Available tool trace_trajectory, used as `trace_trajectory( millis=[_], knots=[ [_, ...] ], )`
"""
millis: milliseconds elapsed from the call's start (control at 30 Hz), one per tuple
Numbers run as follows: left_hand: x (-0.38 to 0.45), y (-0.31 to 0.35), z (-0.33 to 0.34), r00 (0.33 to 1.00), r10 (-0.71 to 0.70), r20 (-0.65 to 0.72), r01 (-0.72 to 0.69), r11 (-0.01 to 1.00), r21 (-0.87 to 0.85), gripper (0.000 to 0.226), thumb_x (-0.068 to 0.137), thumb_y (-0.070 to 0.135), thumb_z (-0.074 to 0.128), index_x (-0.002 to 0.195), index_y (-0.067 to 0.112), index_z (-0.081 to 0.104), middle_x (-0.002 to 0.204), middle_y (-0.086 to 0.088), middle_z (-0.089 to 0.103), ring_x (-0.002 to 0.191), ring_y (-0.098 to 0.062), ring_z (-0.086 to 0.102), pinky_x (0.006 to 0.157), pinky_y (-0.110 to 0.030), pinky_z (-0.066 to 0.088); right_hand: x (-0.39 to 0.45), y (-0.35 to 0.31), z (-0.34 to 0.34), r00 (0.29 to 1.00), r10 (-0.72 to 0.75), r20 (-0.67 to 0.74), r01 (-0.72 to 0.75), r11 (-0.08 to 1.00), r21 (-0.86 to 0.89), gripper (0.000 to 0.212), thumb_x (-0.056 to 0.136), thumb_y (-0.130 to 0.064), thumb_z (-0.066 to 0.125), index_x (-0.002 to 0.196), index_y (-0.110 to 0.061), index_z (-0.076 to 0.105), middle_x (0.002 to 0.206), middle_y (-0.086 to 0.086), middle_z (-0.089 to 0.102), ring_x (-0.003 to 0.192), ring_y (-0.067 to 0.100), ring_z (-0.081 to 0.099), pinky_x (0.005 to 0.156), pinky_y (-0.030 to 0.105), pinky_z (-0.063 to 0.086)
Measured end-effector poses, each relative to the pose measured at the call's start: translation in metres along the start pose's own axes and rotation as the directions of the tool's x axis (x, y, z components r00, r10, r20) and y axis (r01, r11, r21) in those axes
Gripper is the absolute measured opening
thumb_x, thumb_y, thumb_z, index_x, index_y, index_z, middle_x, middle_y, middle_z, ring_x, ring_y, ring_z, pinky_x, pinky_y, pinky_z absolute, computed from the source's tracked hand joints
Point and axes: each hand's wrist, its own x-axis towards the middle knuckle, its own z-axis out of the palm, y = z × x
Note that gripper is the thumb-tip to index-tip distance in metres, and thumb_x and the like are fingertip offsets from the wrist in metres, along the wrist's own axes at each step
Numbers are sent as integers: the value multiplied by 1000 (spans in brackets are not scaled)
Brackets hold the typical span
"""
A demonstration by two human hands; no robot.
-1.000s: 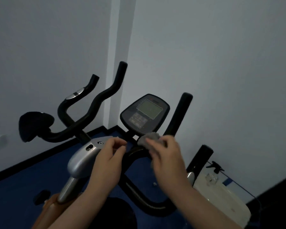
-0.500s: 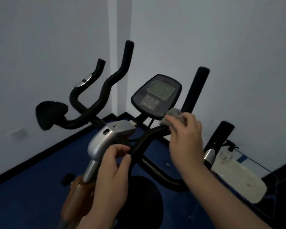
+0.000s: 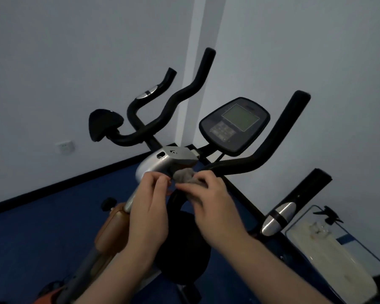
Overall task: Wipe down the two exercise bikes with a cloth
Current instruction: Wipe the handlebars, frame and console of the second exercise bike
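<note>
The near exercise bike has a black console (image 3: 235, 126) with a grey screen, black handlebars (image 3: 279, 137) and a silver stem cover (image 3: 160, 161). My right hand (image 3: 211, 202) grips a crumpled grey cloth (image 3: 183, 174) against the handlebar just below the stem cover. Beside it, my left hand (image 3: 149, 207) has curled fingers, and its fingertips pinch the cloth's left edge. A second bike stands behind on the left, showing its curved black handlebars (image 3: 162, 106) and the back of its console (image 3: 104, 123).
A spray bottle (image 3: 327, 216) stands on a glass-edged stand (image 3: 312, 238) at the right. The bike's orange-brown frame (image 3: 112, 227) and a black knob (image 3: 108, 204) sit below my left hand. Walls meet in a corner behind, with a socket (image 3: 64, 147). The floor is blue.
My right hand brought the cloth down from under the console to the bar below the stem cover. My left hand rose from gripping the handlebar to meet the cloth.
</note>
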Motion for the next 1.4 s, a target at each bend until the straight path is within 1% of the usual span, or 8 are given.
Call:
trace_trajectory(
  millis=[67, 267, 533, 633, 800, 1000, 1200, 1400],
  knots=[
    [1, 5, -3, 997, 42, 59, -46, 996, 71, 20, 99, 31, 43, 87, 28, 59, 86, 6, 66, 82, -4, 62, 70, -25, 44, 5, 13, -26, 1000, 7, 3, -8, 991, 130, 30, 93, -15, 56, 116, -32, 67, 108, -12, 49, 101, 6, 50, 86, 23, 46],
    [35, 38, 37, 928, 77, 364, -180, 949, 258, 24, 91, 49, 43, 86, 33, 60, 84, 18, 65, 80, 3, 59, 71, -26, 46, 30, 66, -93, 837, 227, -499, -396, 879, -265, 42, 94, -10, 54, 131, -29, 55, 110, 3, 52, 105, 20, 40, 78, 30, 42],
    [82, 35, 105, 872, 19, 490, -92, 988, 125, 22, 97, 26, 47, 87, 15, 62, 87, -3, 67, 91, -25, 62, 87, -44, 48, 18, 66, -80, 847, 203, -491, -261, 964, -52, 31, 91, -10, 59, 115, -28, 65, 101, -5, 45, 90, 15, 53, 74, 25, 49],
    [77, 24, 109, 834, 20, 552, -246, 908, 339, 24, 97, 43, 38, 90, 31, 58, 87, 10, 66, 84, -8, 62, 78, -37, 49, 30, 65, -81, 798, 247, -550, -395, 903, -168, 41, 89, -1, 55, 121, -27, 60, 119, -1, 45, 110, 17, 46, 82, 25, 48],
    [65, 22, 101, 804, 153, 574, -443, 799, 407, 19, 95, 54, 33, 100, 47, 49, 81, 19, 63, 75, 3, 58, 62, -20, 39, 16, 65, -81, 901, 174, -397, -286, 927, -243, 48, 80, 6, 59, 108, -32, 64, 109, -9, 44, 104, 10, 44, 73, 19, 45],
    [66, 21, 100, 797, 153, 584, -448, 798, 402, 16, 97, 50, 35, 103, 47, 50, 84, 23, 63, 77, 8, 56, 62, -11, 35, 64, 68, -148, 759, -26, -651, -266, 899, -347, 41, 79, 9, 64, 110, -18, 70, 113, 6, 53, 105, 23, 49, 62, 30, 53],
    [68, 23, 98, 789, 156, 594, -446, 810, 380, 17, 97, 48, 36, 105, 46, 51, 87, 21, 64, 80, 6, 58, 70, -18, 43, 37, 79, -109, 897, 134, -421, -292, 895, -337, 39, 83, 4, 60, 106, -26, 68, 107, -7, 44, 102, 15, 46, 68, 19, 47],
    [66, 22, 98, 795, 146, 589, -426, 826, 370, 19, 98, 46, 37, 106, 44, 53, 84, 22, 64, 80, 6, 58, 68, -16, 41, 66, 69, -137, 659, 25, -752, -288, 932, -221, 51, 86, 7, 58, 128, -22, 59, 126, 3, 46, 108, 21, 53, 84, 31, 54]
  ],
)
